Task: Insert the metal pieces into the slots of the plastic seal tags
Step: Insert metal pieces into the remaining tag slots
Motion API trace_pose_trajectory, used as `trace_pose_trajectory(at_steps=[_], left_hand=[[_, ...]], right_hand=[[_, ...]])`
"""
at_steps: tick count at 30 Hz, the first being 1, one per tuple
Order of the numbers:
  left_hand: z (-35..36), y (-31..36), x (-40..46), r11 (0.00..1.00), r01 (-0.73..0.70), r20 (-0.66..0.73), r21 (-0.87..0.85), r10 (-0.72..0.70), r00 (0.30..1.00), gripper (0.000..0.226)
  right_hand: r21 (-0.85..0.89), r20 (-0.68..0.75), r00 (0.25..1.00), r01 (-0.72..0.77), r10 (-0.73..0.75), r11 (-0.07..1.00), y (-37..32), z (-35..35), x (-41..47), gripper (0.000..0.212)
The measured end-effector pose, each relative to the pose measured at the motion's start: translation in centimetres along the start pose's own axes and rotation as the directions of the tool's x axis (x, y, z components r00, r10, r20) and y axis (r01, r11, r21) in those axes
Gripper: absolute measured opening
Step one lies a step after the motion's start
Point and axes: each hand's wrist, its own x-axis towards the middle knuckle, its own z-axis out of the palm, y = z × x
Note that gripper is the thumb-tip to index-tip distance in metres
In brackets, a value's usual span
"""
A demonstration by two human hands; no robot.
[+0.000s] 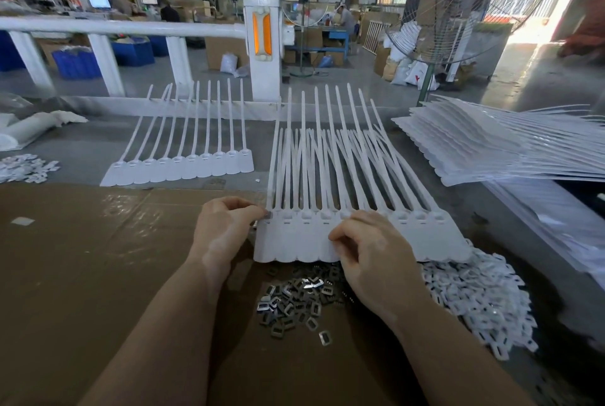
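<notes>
A joined strip of white plastic seal tags (422, 242) lies on the brown cardboard before me, its long tails fanning away. My left hand (222, 228) pinches a small metal piece (268, 215) at the slot of the leftmost tag. My right hand (370, 251) rests on the middle of the strip, fingers curled, thumb and forefinger pinching its lower edge. A heap of loose metal pieces (294, 304) lies just below the strip, between my forearms.
A second tag strip (183, 166) lies farther back on the left. Stacked strips (491, 147) sit at the right. White plastic caps (481, 304) are piled at the right, more caps (23, 168) at the far left. A white railing and a standing fan rise behind the table.
</notes>
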Motion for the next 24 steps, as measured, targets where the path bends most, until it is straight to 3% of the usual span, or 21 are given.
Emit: trace_pose_trajectory(at_steps=[19,24], left_hand=[[-0.26,-0.22,0.04,0.998,-0.02,-0.009,0.053,0.02,1.0,0.004],[-0.5,-0.06,-0.14,1.0,0.014,-0.01,-0.006,-0.014,1.0,0.007]], right_hand=[[0.013,0.012,1.0,-0.014,0.014,1.0,-0.21,-0.05,0.04,0.008],[0.02,-0.002,1.0,-0.011,0.011,1.0,-0.23,-0.05,0.02,0.009]])
